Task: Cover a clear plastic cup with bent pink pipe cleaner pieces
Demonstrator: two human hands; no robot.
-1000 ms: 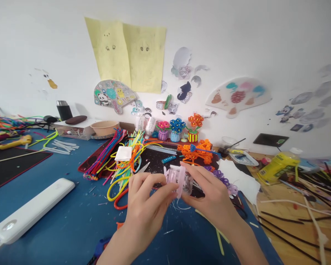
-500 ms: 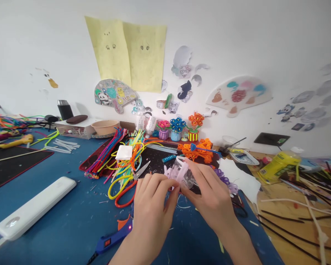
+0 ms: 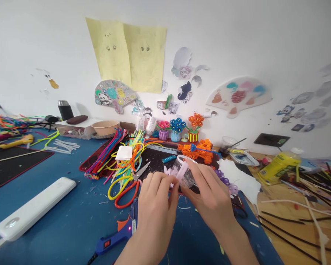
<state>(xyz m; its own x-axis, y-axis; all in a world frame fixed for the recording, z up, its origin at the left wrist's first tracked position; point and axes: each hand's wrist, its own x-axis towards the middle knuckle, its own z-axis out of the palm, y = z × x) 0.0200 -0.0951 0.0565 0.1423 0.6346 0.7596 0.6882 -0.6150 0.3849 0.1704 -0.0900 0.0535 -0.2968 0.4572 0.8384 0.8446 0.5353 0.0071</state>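
Some of the clear container (image 3: 188, 178) invisible behind the right hand (image 3: 213, 195).

Even, soft light; the black flask (image 3: 65, 110) casts a faint shadow rightward; wide-angle distortion stretches the edges.

Cup (image 3: 187, 179): clear, glossy plastic. Scissor blades (image 3: 142, 171): smooth metal. Counter (image 3: 79, 206): matt (right-hand section (image 3: 285, 227): wood-grained).
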